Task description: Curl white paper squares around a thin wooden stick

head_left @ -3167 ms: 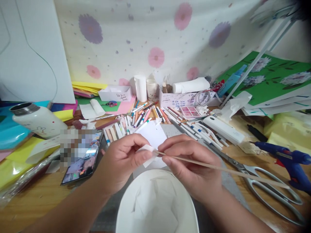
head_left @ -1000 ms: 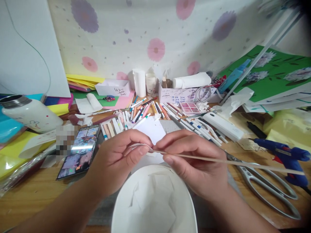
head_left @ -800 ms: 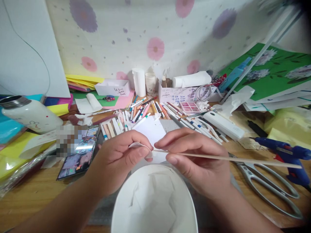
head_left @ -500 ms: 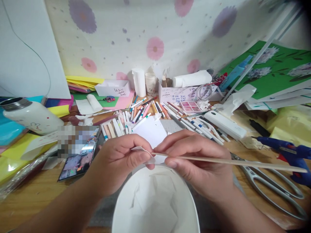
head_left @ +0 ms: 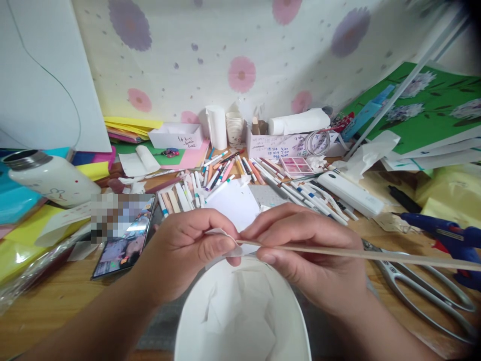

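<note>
My left hand pinches a small piece of white paper between thumb and fingers. My right hand grips a long, thin, pale strip, perhaps wood or paper, that stretches out to the right past the frame edge. The strip's left end meets the white paper at my left fingertips; how the two are joined there is hidden. Just below both hands stands a white bowl-shaped container with crumpled white paper pieces inside.
Metal scissors and a blue glue gun lie to the right. On the left are a phone and a white bottle. Many markers, a white sheet and paper cups sit farther back.
The strip's far end has shifted right and now runs out of the frame. My hands keep the same grip, and the whole view has moved slightly.
</note>
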Tool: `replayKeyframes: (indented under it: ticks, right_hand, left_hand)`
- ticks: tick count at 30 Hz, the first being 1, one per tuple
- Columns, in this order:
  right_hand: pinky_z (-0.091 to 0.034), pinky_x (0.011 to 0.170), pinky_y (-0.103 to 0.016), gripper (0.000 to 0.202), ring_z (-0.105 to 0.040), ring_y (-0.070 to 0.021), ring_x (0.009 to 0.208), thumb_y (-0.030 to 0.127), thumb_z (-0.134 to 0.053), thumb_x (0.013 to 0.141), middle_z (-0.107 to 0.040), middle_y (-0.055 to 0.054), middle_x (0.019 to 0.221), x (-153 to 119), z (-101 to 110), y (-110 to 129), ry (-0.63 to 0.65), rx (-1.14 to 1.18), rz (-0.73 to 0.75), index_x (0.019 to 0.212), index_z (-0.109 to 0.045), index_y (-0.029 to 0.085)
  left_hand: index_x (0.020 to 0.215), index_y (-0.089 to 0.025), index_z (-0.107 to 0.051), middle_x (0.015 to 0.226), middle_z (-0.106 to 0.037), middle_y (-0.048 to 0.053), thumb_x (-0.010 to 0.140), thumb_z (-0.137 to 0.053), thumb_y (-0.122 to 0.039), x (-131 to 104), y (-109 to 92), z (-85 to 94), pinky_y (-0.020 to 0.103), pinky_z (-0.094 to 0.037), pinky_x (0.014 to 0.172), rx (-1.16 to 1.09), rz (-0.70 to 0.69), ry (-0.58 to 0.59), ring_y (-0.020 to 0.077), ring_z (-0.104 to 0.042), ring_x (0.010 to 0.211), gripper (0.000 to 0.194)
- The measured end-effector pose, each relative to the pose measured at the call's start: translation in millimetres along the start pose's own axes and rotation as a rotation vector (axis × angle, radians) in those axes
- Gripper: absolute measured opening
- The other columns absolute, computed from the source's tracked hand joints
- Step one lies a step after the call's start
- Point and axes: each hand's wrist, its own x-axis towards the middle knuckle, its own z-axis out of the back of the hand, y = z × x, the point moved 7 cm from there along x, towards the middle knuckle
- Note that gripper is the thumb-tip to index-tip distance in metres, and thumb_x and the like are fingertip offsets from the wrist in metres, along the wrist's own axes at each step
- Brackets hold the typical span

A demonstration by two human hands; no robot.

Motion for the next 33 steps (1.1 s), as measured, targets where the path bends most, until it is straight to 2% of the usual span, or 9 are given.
replayKeyframes:
  ticks: [8, 21, 30, 33]
  right_hand:
    - [-0.064, 0.083, -0.023, 0.013, -0.079, -0.0148, 0.089, 0.007, -0.080, 0.086, -0.083, -0.005, 0.089, -0.3, 0.9, -0.5, -0.003, 0.007, -0.010, 0.093, -0.079, 0.018]
    - [-0.065, 0.080, -0.027, 0.018, -0.079, -0.0167, 0.087, 0.007, -0.081, 0.084, -0.083, -0.004, 0.091, -1.0, 0.7, -1.9, 0.016, -0.017, -0.003, 0.095, -0.080, 0.021]
    - [-0.066, 0.079, -0.026, 0.018, -0.079, -0.0169, 0.085, 0.007, -0.082, 0.083, -0.083, -0.005, 0.091, -1.1, 0.6, -1.2, 0.020, -0.002, -0.005, 0.094, -0.080, 0.020]
    - [-0.065, 0.080, -0.024, 0.021, -0.079, -0.0159, 0.086, 0.003, -0.082, 0.081, -0.083, -0.005, 0.091, -0.9, 1.4, -1.8, 0.005, 0.002, -0.007, 0.094, -0.080, 0.019]
  left_hand:
    - [0.072, -0.022, -0.076, 0.065, -0.078, -0.006, 0.089, -0.074, -0.023, 4.3, -11.6, -2.5, 0.014, -0.049, 0.059, 0.093, -0.022, -0.017, 0.0080, -0.066, 0.059, 0.017]
    - [0.071, -0.021, -0.075, 0.064, -0.079, -0.003, 0.087, -0.073, -0.020, 4.0, -14.0, -4.0, 0.014, -0.049, 0.055, 0.111, -0.027, -0.017, 0.0090, -0.067, 0.055, 0.016]
    - [0.071, -0.020, -0.075, 0.062, -0.078, -0.003, 0.088, -0.072, -0.020, 6.5, -15.8, -3.9, 0.015, -0.047, 0.052, 0.137, -0.041, -0.011, 0.0091, -0.065, 0.054, 0.017]
    - [0.071, -0.020, -0.075, 0.063, -0.078, -0.002, 0.087, -0.072, -0.020, 6.7, -16.1, -4.7, 0.015, -0.047, 0.053, 0.139, -0.035, -0.007, 0.0096, -0.066, 0.054, 0.017]
